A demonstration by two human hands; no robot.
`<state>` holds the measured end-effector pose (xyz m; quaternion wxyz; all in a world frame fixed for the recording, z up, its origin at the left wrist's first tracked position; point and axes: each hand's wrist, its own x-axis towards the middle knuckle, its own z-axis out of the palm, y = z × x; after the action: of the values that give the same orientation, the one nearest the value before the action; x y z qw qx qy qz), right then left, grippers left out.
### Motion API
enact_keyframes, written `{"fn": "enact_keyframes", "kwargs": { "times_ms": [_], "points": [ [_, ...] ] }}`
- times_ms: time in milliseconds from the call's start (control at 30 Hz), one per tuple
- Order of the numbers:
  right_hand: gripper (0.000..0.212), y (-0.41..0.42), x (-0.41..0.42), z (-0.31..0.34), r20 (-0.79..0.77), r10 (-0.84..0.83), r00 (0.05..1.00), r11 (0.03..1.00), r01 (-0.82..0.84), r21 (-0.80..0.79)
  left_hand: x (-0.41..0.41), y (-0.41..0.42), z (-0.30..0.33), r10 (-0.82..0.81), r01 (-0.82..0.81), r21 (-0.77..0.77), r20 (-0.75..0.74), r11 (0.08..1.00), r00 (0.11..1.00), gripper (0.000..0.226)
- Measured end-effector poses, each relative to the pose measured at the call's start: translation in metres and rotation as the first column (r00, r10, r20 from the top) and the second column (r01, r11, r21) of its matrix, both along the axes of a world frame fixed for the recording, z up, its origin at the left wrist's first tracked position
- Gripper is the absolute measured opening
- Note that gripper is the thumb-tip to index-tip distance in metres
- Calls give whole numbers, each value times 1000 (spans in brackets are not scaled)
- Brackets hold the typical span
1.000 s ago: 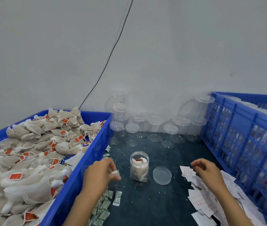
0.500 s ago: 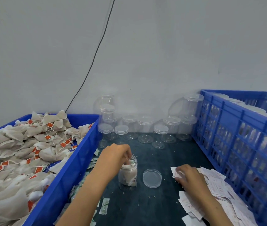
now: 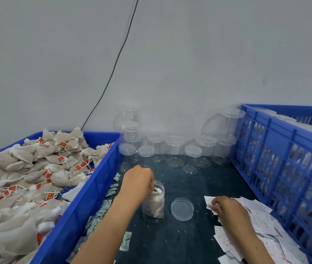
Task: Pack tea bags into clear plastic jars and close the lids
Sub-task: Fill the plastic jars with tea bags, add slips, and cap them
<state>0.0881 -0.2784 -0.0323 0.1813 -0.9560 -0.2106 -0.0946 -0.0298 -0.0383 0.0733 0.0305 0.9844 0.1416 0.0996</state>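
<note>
**One jar part-filled, lid still off**

Dark green matting covers the work surface [image 3: 199, 189], shut in by a pale grey wall behind and blue crates on either side. At its middle stands the open jar [image 3: 153, 203], upright, holding several tea bags that reach most of the way up its clear wall. The left hand [image 3: 138, 184] hangs over the mouth with its fingertips curled down inside, apparently pressing or pinching something small there; exactly what it holds cannot be told. The jar's lid [image 3: 182, 209] lies flat on the mat just to the right, apart from the jar, so closing remains undone. Judging by this, the jar is near full, with topping off and capping left.

The right hand [image 3: 227, 210] rests on the loose heap of white paper slips [image 3: 261, 221], fingers bent and seemingly pinching one at its edge.

Further out, the left crate [image 3: 86, 193] is heaped with tea bags [image 3: 37, 168] bearing red tags, so much packing is left. Small green-printed sachets [image 3: 102, 212] litter the mat beside it. A cluster of empty lidded jars [image 3: 174, 147] waits against the wall. The right crate [image 3: 284, 149] seems to hold capped jars. Nothing blocks the lid's short path to the jar except the left hand itself.
</note>
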Motion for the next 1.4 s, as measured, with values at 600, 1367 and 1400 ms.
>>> {"fn": "enact_keyframes", "kwargs": {
  "times_ms": [600,1367,1400],
  "points": [
    [17,-2,-8,7,7,-89,996,995,88,53,-33,12,-69,7,181,-333,494,925,870,37],
    [23,4,-8,7,184,-80,980,975,38,221,-23,0,-109,110,258,-758,397,599,911,78],
    [21,5,-11,13,269,-70,961,964,-4,266,-24,-1,-108,118,251,-751,400,611,909,70]
  ]
}}
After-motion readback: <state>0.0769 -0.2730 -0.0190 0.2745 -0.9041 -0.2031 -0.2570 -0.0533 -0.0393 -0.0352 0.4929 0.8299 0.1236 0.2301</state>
